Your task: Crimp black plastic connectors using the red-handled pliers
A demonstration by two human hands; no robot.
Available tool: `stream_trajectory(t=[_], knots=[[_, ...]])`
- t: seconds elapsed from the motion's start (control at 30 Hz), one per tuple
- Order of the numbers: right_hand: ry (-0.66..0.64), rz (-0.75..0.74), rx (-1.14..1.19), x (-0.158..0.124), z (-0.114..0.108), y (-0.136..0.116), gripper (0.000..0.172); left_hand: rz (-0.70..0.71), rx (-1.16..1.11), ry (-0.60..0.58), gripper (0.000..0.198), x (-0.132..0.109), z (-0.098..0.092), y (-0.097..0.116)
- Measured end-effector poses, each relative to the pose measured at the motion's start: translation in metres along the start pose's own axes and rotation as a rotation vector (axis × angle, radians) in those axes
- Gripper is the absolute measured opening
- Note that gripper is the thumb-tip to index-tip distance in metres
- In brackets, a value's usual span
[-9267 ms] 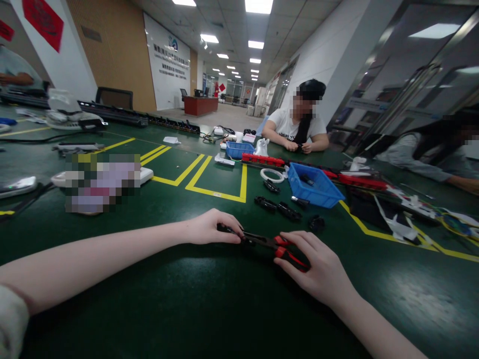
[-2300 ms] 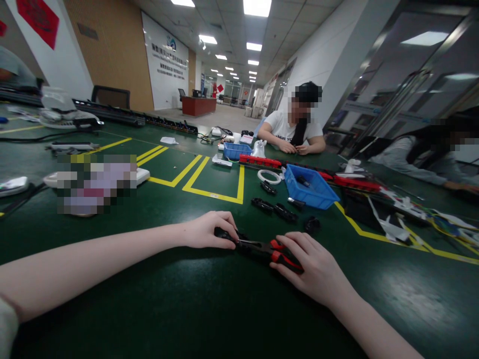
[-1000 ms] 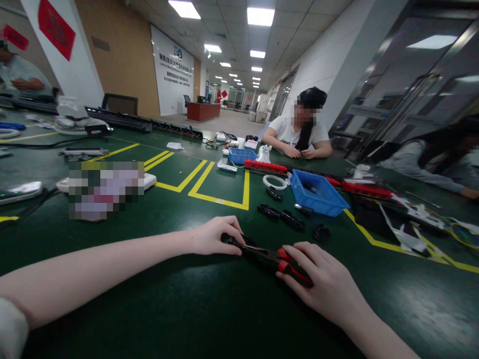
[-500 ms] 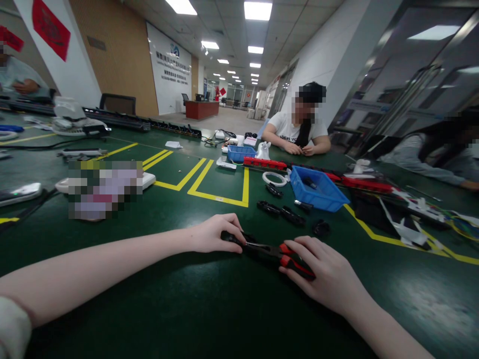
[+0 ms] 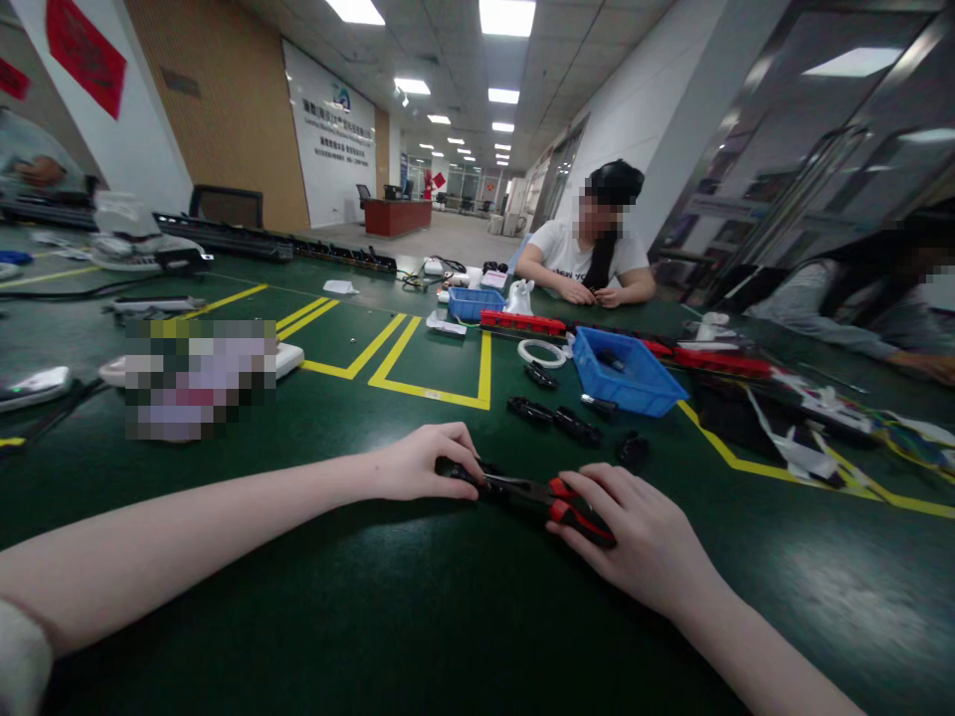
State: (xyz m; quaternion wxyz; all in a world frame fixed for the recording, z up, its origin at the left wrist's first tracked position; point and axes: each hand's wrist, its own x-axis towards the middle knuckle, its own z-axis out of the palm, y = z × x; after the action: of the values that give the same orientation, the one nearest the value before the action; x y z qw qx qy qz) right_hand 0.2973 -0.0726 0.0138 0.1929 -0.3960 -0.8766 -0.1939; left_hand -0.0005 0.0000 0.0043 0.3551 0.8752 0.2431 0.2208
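Red-and-black handled needle-nose pliers [image 5: 571, 509] lie in the grasp of my right hand [image 5: 634, 532], fingers wrapped round the grips. Their jaws point left and meet a small black part [image 5: 454, 469], which my left hand [image 5: 429, 465] pinches between thumb and fingers. The fingers hide most of that part, so its exact kind does not show. Several similar black pieces [image 5: 578, 426] are scattered on the green table just beyond the pliers.
A blue bin [image 5: 627, 373] holding dark pieces stands beyond my right hand, beside a white ring [image 5: 541, 353]. A smaller blue bin [image 5: 476, 303] is farther back. A blurred-out phone-like object [image 5: 201, 388] lies left. A person [image 5: 589, 254] sits across the green table [image 5: 388, 617].
The whole view has shifted slightly, moving things a little left. My right hand and the pliers sit marginally closer to my left hand; both grips are kept.
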Motion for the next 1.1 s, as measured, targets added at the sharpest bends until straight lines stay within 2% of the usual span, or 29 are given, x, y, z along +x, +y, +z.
stream_trajectory(t=[0.23, 1.1], knots=[[0.055, -0.021, -0.033, -0.0003, -0.0030, 0.0007, 0.042, 0.000, -0.006, -0.006, 0.020, 0.0001, -0.0004, 0.0010], [-0.031, -0.009, 0.069, -0.0011, -0.0001, 0.0034, 0.037, 0.016, 0.026, -0.005, 0.019, -0.0008, -0.0007, 0.0011]])
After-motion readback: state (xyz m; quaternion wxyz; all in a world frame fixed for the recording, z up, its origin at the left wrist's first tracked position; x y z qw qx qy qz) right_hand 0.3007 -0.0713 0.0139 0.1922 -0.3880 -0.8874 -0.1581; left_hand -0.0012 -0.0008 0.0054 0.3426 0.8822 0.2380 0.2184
